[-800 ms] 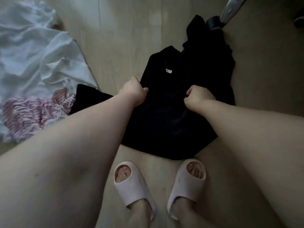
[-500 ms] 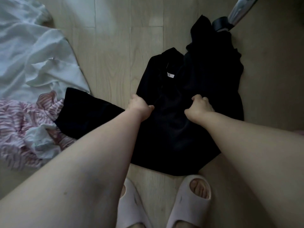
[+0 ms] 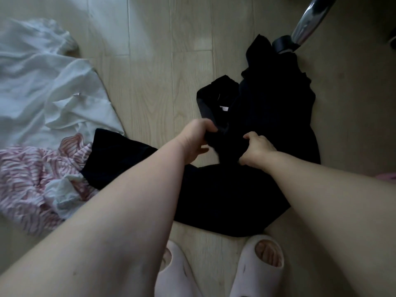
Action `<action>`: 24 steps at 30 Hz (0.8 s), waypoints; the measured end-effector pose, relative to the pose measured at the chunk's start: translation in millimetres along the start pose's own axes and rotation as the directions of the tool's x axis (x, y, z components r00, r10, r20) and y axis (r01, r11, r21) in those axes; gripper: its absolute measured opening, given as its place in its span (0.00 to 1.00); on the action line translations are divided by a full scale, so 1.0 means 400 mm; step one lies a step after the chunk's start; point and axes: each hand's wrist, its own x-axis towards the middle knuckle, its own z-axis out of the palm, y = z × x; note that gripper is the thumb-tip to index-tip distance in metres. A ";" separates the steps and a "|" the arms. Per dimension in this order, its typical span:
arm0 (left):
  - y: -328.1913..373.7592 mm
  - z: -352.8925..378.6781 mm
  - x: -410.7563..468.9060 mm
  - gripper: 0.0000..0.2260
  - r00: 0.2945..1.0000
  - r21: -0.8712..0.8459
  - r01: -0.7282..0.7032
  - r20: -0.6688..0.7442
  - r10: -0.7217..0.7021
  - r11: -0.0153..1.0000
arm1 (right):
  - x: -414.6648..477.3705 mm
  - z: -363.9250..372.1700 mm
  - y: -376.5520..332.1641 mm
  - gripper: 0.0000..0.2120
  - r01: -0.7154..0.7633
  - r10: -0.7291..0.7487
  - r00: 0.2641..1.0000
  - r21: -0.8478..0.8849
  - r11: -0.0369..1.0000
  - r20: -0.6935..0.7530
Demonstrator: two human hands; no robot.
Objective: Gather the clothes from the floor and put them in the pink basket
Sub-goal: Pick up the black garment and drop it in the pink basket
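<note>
A black garment (image 3: 263, 125) lies spread on the pale wood floor in front of my feet. My left hand (image 3: 196, 139) is closed on a bunch of its fabric near the middle. My right hand (image 3: 257, 148) grips the same bunched fold just to the right, close to the left hand. A white garment (image 3: 49, 91) lies crumpled at the left. A pink-and-white striped garment (image 3: 27, 174) sits below it, partly under the black cloth's left flap. A pink edge (image 3: 387, 176) shows at the right border; I cannot tell whether it is the basket.
A chrome chair leg with a black caster (image 3: 300, 37) stands at the upper right, touching the black garment's far end. My feet in pale slippers (image 3: 259, 269) stand at the bottom, close to the garment's near hem.
My hands have drawn together, bunching the black fabric into a raised fold between them. The garment's collar part has crumpled inward, and bare floor now shows under my left hand.
</note>
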 end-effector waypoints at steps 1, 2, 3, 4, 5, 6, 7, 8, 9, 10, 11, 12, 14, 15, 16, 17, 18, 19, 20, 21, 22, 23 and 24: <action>0.017 -0.006 -0.021 0.12 0.998 -0.133 -0.016 0.056 0.023 0.991 | -0.015 -0.009 -0.004 0.47 0.022 -0.021 0.999 -0.034 0.999 0.042; 0.033 -0.010 -0.045 0.13 0.993 -0.234 -0.020 0.111 0.047 0.972 | -0.030 -0.014 -0.009 0.51 0.050 -0.045 0.996 -0.072 0.996 0.079; 0.045 -0.017 -0.071 0.15 0.987 -0.314 -0.012 0.149 0.062 0.949 | -0.048 -0.017 -0.014 0.51 0.083 -0.073 0.993 -0.099 0.992 0.095; 0.052 -0.024 -0.095 0.17 0.985 -0.369 -0.005 0.161 0.069 0.929 | -0.061 -0.019 -0.018 0.46 0.112 -0.103 0.991 -0.109 0.988 0.080; 0.058 -0.034 -0.116 0.18 0.987 -0.402 -0.004 0.143 0.068 0.916 | -0.076 -0.021 -0.022 0.36 0.140 -0.136 0.990 -0.097 0.985 0.039; 0.061 -0.045 -0.143 0.17 0.994 -0.413 -0.004 0.100 0.050 0.911 | -0.100 -0.024 -0.028 0.25 0.159 -0.159 0.987 -0.066 0.985 0.002; 0.062 -0.058 -0.165 0.15 0.999 -0.403 -0.005 0.036 0.021 0.915 | -0.125 -0.027 -0.031 0.17 0.167 -0.169 0.985 -0.039 0.985 -0.036; 0.064 -0.071 -0.186 0.13 0.998 -0.366 -0.002 -0.056 -0.019 0.931 | -0.145 -0.029 -0.032 0.13 0.169 -0.170 0.983 -0.022 0.985 -0.063; 0.062 -0.086 -0.221 0.11 0.984 -0.316 0.017 -0.161 -0.071 0.949 | -0.179 -0.036 -0.037 0.12 0.165 -0.165 0.983 -0.003 0.986 -0.082; 0.061 -0.097 -0.254 0.08 0.959 -0.255 0.043 -0.260 -0.111 0.966 | -0.208 -0.044 -0.041 0.13 0.144 -0.140 0.985 0.038 0.989 -0.099; 0.061 -0.104 -0.288 0.06 0.930 -0.187 0.072 -0.343 -0.134 0.980 | -0.236 -0.054 -0.047 0.14 0.114 -0.102 0.988 0.109 0.987 -0.116; 0.060 -0.110 -0.323 0.04 0.902 -0.108 0.104 -0.408 -0.139 0.989 | -0.263 -0.065 -0.053 0.14 0.088 -0.064 0.990 0.190 0.978 -0.126; 0.066 -0.123 -0.402 0.05 0.881 -0.012 0.142 -0.454 -0.132 0.990 | -0.327 -0.090 -0.076 0.11 0.055 -0.021 0.993 0.306 0.951 -0.114; 0.070 -0.127 -0.440 0.07 0.884 0.007 0.145 -0.451 -0.126 0.989 | -0.360 -0.105 -0.090 0.10 0.047 -0.015 0.995 0.333 0.942 -0.098; 0.077 -0.132 -0.476 0.08 0.891 0.057 0.151 -0.440 -0.111 0.987 | -0.390 -0.119 -0.104 0.09 0.047 -0.020 0.997 0.347 0.937 -0.080; 0.087 -0.136 -0.512 0.08 0.901 0.127 0.158 -0.423 -0.090 0.979 | -0.426 -0.134 -0.120 0.10 0.054 -0.037 0.998 0.365 0.929 -0.054; 0.104 -0.138 -0.561 0.08 0.910 0.172 0.156 -0.407 -0.074 0.973 | -0.468 -0.151 -0.140 0.12 0.069 -0.068 0.998 0.392 0.918 -0.016; 0.118 -0.136 -0.600 0.09 0.922 0.183 0.150 -0.380 -0.071 0.972 | -0.508 -0.166 -0.159 0.14 0.087 -0.111 0.993 0.428 0.900 0.033; 0.132 -0.134 -0.637 0.11 0.936 0.164 0.151 -0.341 -0.088 0.975 | -0.548 -0.181 -0.179 0.16 0.104 -0.158 0.984 0.466 0.879 0.077; 0.145 -0.131 -0.674 0.13 0.945 0.123 0.161 -0.304 -0.117 0.979 | -0.586 -0.196 -0.200 0.16 0.120 -0.202 0.973 0.502 0.857 0.112; 0.160 -0.131 -0.722 0.16 0.952 0.096 0.167 -0.276 -0.135 0.981 | -0.632 -0.214 -0.224 0.16 0.145 -0.245 0.961 0.525 0.839 0.127; 0.175 -0.132 -0.770 0.19 0.959 0.122 0.173 -0.248 -0.139 0.977 | -0.675 -0.234 -0.249 0.16 0.172 -0.283 0.950 0.538 0.825 0.130; 0.183 -0.132 -0.808 0.24 0.967 0.205 0.172 -0.222 -0.125 0.964 | -0.710 -0.251 -0.272 0.15 0.190 -0.310 0.941 0.550 0.813 0.133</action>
